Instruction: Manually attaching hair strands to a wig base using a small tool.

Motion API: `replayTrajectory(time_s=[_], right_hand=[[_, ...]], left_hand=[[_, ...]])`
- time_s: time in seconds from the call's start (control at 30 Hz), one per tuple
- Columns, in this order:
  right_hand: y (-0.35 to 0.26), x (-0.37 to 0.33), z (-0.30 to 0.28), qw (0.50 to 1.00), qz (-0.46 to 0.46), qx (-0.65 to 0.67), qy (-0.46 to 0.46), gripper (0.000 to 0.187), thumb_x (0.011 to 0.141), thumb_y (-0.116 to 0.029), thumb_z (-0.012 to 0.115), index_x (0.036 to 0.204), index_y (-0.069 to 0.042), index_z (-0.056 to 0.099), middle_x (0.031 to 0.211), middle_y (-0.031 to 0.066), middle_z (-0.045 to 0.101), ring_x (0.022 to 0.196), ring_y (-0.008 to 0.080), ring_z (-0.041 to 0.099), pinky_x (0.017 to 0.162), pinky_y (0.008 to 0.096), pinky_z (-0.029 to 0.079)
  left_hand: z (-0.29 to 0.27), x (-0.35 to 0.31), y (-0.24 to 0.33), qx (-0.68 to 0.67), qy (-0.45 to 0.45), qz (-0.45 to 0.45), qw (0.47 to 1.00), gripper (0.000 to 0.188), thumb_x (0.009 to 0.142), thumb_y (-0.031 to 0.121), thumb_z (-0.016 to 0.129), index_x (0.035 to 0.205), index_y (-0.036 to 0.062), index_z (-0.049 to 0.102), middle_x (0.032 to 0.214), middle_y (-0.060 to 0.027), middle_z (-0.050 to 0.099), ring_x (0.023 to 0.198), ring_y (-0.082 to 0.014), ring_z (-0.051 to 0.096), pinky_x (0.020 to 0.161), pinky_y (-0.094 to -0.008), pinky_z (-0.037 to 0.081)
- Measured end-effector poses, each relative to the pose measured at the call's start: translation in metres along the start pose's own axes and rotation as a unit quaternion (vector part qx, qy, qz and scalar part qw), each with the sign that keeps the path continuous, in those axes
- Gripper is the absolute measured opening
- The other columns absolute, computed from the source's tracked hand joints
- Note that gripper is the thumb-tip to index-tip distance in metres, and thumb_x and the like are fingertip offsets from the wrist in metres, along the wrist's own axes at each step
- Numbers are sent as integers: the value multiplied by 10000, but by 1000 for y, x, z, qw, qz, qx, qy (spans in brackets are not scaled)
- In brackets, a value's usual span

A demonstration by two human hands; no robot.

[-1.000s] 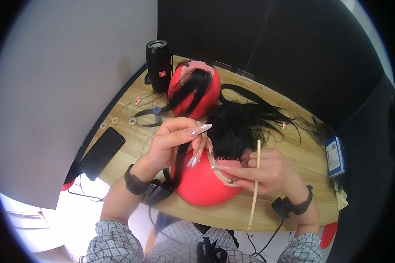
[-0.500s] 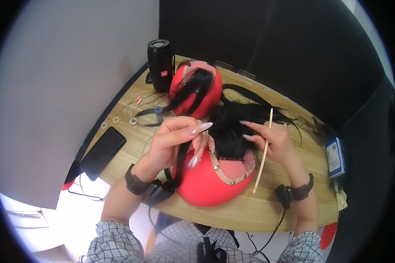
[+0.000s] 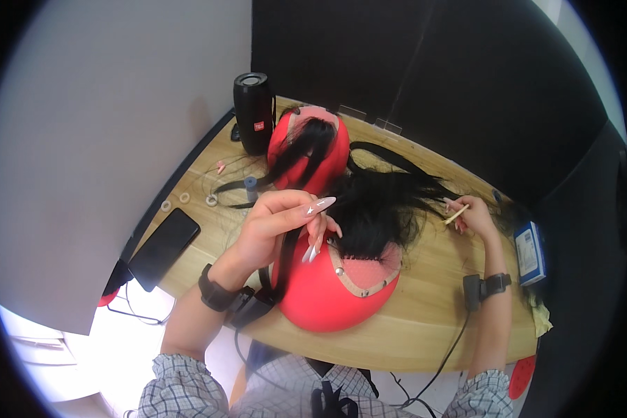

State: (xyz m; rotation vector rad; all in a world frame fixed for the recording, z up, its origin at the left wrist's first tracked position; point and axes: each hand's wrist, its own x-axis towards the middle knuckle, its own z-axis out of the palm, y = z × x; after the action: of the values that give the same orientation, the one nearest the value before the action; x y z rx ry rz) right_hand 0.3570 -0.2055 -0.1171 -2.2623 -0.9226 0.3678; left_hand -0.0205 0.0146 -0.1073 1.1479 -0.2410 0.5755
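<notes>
In front of me a red head form point(image 3: 334, 303) wears a pink mesh cap piece point(image 3: 373, 273) edged with a tan band and pinned. Black hair point(image 3: 369, 219) grows from the mesh and spreads toward the far right. My left hand point(image 3: 275, 226) is closed above the form's left side, pinching a lock of black hair point(image 3: 285, 268) that hangs below it. Out to the right, my right hand point(image 3: 475, 217) is closed around a thin pale wooden stick point(image 3: 456, 214), beside the hair ends. Whether its fingertips also grip hair is unclear.
Behind stands a second red head form point(image 3: 331, 164) with mesh and black hair. A black cylindrical speaker point(image 3: 253, 115) stands at its left. A phone point(image 3: 164, 249), small rings point(image 3: 184, 198) and a grey-blue spool point(image 3: 250, 184) lie left. A blue-white box point(image 3: 530, 253) sits at the right edge.
My right hand has moved right and away from the hair near the mesh, carrying the stick, which now points differently. My left hand stays nearly in place, still pinching the lock.
</notes>
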Motion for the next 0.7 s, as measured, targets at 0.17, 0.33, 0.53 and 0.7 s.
replayTrajectory(time_s=[0.17, 0.33, 0.53, 0.7], right_hand=[[-70, -36, -12, 976, -98, 89, 175, 278, 861, -231, 686, 1057, -34, 678, 564, -7, 533, 449, 43, 468, 404, 205, 339], [-156, -99, 17, 929, -361, 42, 73, 411, 782, -132, 744, 1178, -85, 643, 541, -28, 520, 474, 30, 464, 462, 200, 339], [-214, -124, 63, 884, -458, 79, -45, 615, 704, -62, 744, 1289, -62, 554, 528, -10, 460, 477, 48, 437, 476, 215, 359], [-232, -115, 88, 871, -481, 93, -39, 481, 760, -87, 697, 1231, -76, 603, 548, 18, 517, 475, 98, 491, 491, 237, 416]], left_hand=[[0, 0, 5, 95, 13, 31, 995, 261, 964, 149, 458, 776, 14, 580, 708, -55, 584, 663, -163, 589, 916, -395, 449], [-4, 2, 6, 128, -44, 47, 990, 266, 976, 163, 441, 753, 48, 528, 745, -68, 594, 718, -179, 590, 982, -421, 394], [-2, 0, 6, 48, -82, 41, 995, 303, 977, 231, 446, 727, 67, 494, 773, -99, 604, 736, -215, 597, 1000, -428, 354], [-4, -10, 16, 39, -55, -20, 998, 298, 982, 247, 445, 758, 58, 500, 786, -112, 609, 761, -228, 609, 882, -373, 434]])
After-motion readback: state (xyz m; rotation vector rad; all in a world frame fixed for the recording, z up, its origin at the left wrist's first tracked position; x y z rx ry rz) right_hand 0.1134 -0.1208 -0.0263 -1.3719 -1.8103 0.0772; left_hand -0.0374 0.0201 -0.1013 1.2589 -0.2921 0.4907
